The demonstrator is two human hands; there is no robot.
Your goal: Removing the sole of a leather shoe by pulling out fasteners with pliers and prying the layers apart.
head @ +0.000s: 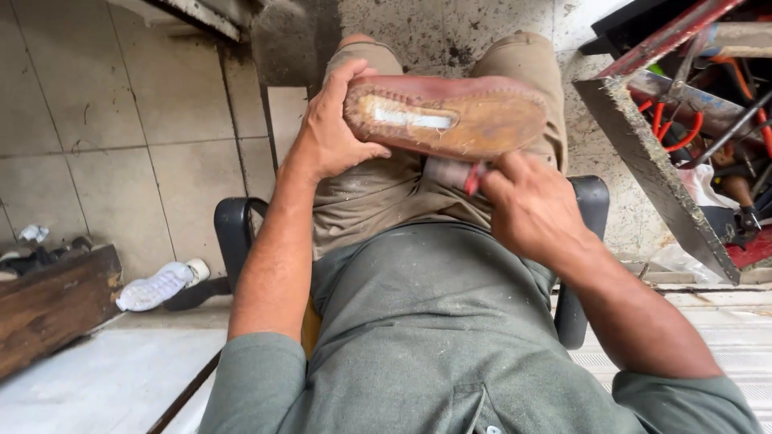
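The left hand (330, 133) is clamped on the heel end of a worn brown shoe with a rubber sole (450, 116), thumb across the lower edge and fingers wrapped over the top. The shoe is held sole-up and roughly level above the person's lap, its toe pointing toward the right hand. The sole shows a pale, scraped oval patch near the heel and a stitched or ridged border around it. The right hand (535, 209) sits just below the shoe's toe end, fingers closed around a small object with a red part and a pale part (466, 175); what this object is cannot be told, as the hand and shoe cover most of it. It lies touching or just beneath the underside of the shoe. The two hands are apart, one at each end of the shoe. Beneath them are dusty khaki shorts (378, 201) and a grey-green shirt (434, 321), and the person is seated on a chair with black armrests (233, 233). To the left, on the tiled floor (112, 120), lie a crushed clear plastic bottle (157, 287) and a dark wooden block (52, 309). To the right stands a red metal rack holding tools and red cables (691, 120).
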